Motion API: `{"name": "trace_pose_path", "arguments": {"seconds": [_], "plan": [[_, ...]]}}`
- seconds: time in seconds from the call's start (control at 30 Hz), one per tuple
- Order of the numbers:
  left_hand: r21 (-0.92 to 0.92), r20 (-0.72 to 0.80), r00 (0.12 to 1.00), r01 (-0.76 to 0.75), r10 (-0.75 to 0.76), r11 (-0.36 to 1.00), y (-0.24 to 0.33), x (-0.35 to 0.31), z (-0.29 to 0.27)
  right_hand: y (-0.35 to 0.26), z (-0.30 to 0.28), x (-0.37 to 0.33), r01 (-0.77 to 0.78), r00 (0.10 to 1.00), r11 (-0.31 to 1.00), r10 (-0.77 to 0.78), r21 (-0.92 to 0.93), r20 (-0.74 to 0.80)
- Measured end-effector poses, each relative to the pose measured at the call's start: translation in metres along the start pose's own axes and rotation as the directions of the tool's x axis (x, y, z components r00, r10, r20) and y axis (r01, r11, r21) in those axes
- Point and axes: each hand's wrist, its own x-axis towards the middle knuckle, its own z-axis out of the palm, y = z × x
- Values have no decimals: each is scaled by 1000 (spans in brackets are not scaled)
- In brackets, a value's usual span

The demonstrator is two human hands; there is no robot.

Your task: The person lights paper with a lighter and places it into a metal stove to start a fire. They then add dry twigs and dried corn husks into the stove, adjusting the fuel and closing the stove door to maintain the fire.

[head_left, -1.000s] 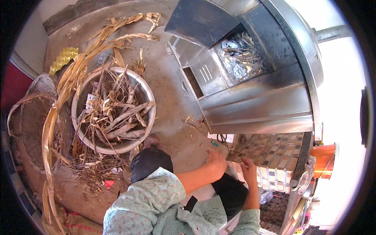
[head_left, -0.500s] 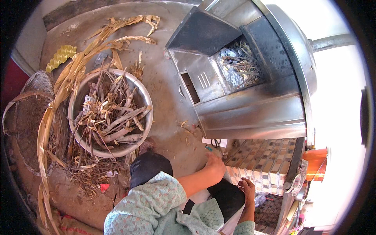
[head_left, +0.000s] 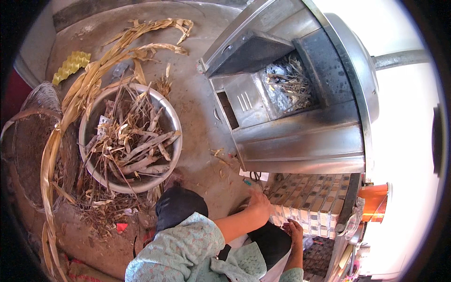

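My left hand reaches low beside the tiled brick base, back of the hand upward, its fingers blurred and partly hidden. Just beyond its fingertips lies a small teal object, too small to name surely. Next to that are a white paper and a black looped thing, perhaps scissors. My right hand is by my right knee, fingers loosely bent and slightly apart, with nothing visible in them. Ahead stands a metal stove with its dark lid raised; twigs lie over ash in its firebox.
A metal basin full of sticks and dry husks stands to the left. Long dry corn stalks lie across a wicker basket. An orange bucket is at the right, beyond the tiled base.
My left hand has drawn back slightly from the teal object. The raised stove lid appears tilted differently, and the whole view has shifted a little. My right hand stays by the knee.
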Motion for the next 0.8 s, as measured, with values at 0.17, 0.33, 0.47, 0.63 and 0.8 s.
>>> {"name": "trace_pose_path", "arguments": {"seconds": [0.17, 0.33, 0.47, 0.63, 0.8], "plan": [[-71, 0, 999, 47, -47, 996, 2, 22, 16, -5, 3, 0, 28, 1000, 999, -28, -16, 2], [-35, -2, 995, 96, -96, 995, 1, 33, 31, -4, 5, -2, 45, 999, 999, -45, 25, 2], [21, 12, 993, 113, -113, 993, -3, 20, 20, -5, 8, -5, 47, 999, 997, -47, 60, -9], [68, -104, 978, 188, -180, 980, -7, 37, 46, -5, 9, -7, 102, 995, 993, -102, 64, 4], [56, -103, 976, 197, -190, 979, -17, 24, 32, 1, 5, -5, 109, 994, 992, -109, 67, -4]]}}
